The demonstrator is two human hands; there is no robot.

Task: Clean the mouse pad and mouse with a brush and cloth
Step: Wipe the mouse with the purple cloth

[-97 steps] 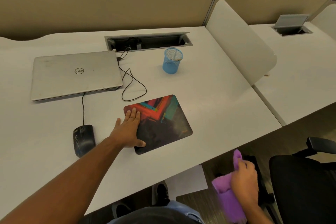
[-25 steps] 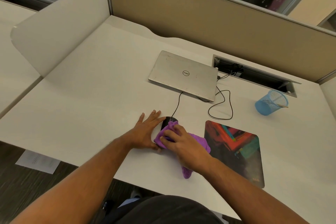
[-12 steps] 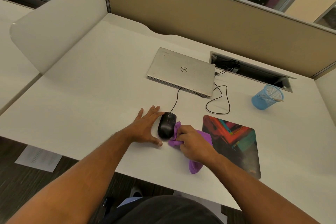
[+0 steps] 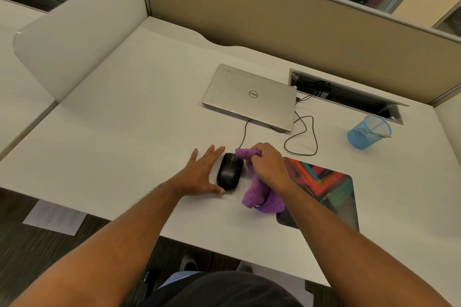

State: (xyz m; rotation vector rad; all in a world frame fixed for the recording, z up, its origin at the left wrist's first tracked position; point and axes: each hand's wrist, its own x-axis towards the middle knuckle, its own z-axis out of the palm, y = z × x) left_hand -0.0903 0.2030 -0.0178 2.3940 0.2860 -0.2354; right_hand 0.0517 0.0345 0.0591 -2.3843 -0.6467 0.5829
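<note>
A black wired mouse (image 4: 229,172) lies on the white desk (image 4: 124,132). My left hand (image 4: 202,174) rests flat against the mouse's left side, fingers spread, thumb at its near end. My right hand (image 4: 268,164) grips a purple cloth (image 4: 259,194) and presses one end of it against the front right of the mouse, by the wheel. The rest of the cloth hangs down onto the desk. A colourful mouse pad (image 4: 324,192) lies to the right, partly under my right forearm. No brush is in view.
A closed silver laptop (image 4: 249,97) sits behind the mouse, its black cables (image 4: 306,137) looping on the desk. A blue mesh pen cup (image 4: 369,132) stands at the right. A cable well (image 4: 346,95) is at the back. White dividers (image 4: 74,32) stand left.
My right hand has slid the cloth from the mouse's right side up to its front end. Earlier the cloth covered the mouse. My left hand has stayed against the mouse.
</note>
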